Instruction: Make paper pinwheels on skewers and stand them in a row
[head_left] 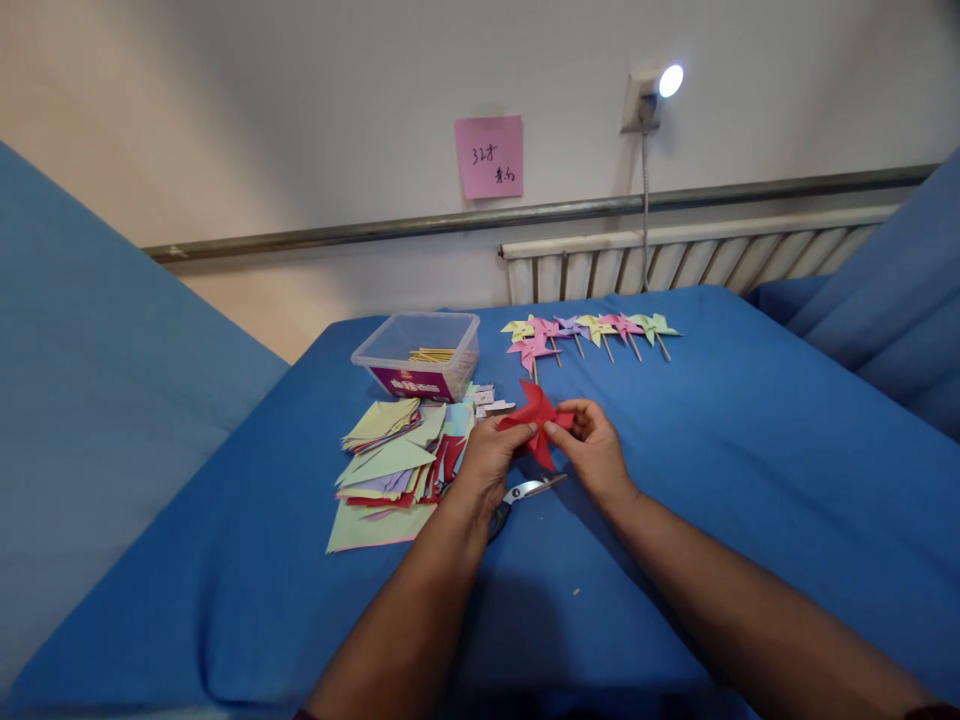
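Note:
A red paper pinwheel [537, 408] is held between both hands above the blue cloth. My left hand [491, 455] grips its left side, thumb pressed near the middle. On the other side, my right hand [598, 448] pinches the right blade, with its thumb close to the centre. Whether a stick is attached to the red pinwheel cannot be made out. Below the hands lie scissors [517, 494] with dark handles, their blades pointing right and the handles partly behind my left arm. Stacks of coloured paper [390, 460] lie left of my left hand.
A clear plastic box [416, 335] with thin wooden sticks [433, 355] stands behind the paper. Several finished pinwheels [600, 328] on sticks lie in a row at the back. Small white boxes [486, 397] sit beside the paper. A radiator [712, 255] and wall bound the blue-covered table [750, 430].

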